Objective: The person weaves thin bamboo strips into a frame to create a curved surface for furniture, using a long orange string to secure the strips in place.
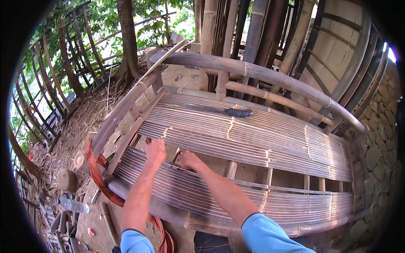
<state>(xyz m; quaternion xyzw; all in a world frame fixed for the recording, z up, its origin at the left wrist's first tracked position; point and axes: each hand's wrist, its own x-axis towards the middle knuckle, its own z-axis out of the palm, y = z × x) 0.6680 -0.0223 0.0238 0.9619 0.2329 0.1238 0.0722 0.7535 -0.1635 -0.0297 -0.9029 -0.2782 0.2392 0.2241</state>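
Both my arms reach over a bamboo bench [198,218] whose seat is made of thin split-bamboo slats [198,139] tied in rows. My left hand [156,151] is closed in a fist over the gap between two slat panels, near the seat's left end. Just to its right, my right hand [189,161] is closed too, at the edge of the nearer panel [173,181]. What either hand holds is hidden by the fingers. A thin reddish strand runs down the nearer panel below my hands. Farther back on the seat lies a long blade with a dark wrapped handle [239,113].
A bundle of reddish-brown strands [98,177] hangs over the bench's left front corner; more strands [162,236] hang below its front rail. A plastic bottle [74,205] and a stone [67,180] sit at left. Bamboo poles [253,33] stand behind the backrest [253,69].
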